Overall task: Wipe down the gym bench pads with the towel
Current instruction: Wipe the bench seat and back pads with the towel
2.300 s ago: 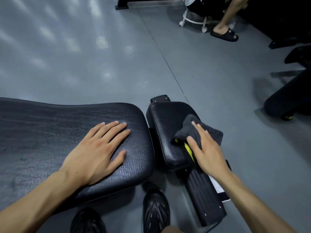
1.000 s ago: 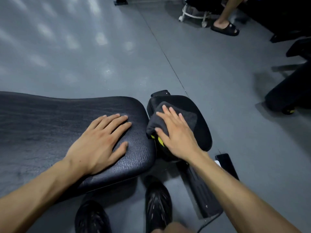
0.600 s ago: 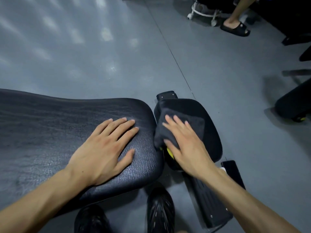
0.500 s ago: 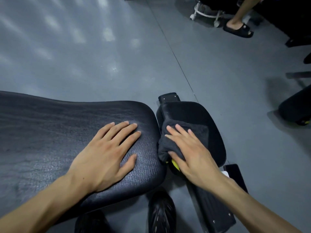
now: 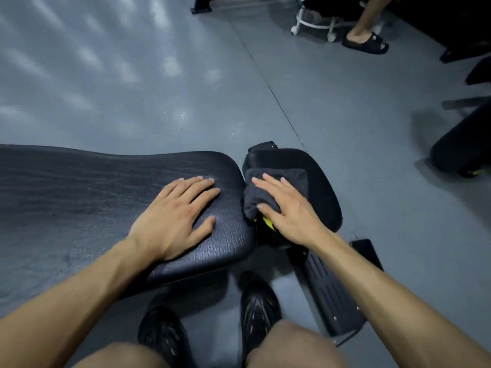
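Note:
A long black textured back pad [image 5: 93, 197] stretches from the left edge to the middle. Beside its right end sits the smaller black seat pad [image 5: 322, 187]. A dark grey towel [image 5: 295, 177] lies bunched on the seat pad's left part. My right hand [image 5: 288, 211] presses flat on the towel with straight, spread fingers, and a yellow bit [image 5: 268, 223] shows under the palm. My left hand [image 5: 176, 216] rests flat on the right end of the back pad, fingers straight.
The bench's black frame rail [image 5: 329, 288] runs toward me under my right forearm, and my black shoes [image 5: 259, 306] stand below. A seated person's sandalled foot [image 5: 365, 43] and a white wheeled stool [image 5: 313, 22] are far right. Dark equipment [image 5: 462, 144] stands at the right edge.
My right hand slid the towel from the seat pad's right side to its left part and kept rubbing there. My left hand stayed planted on the back pad.

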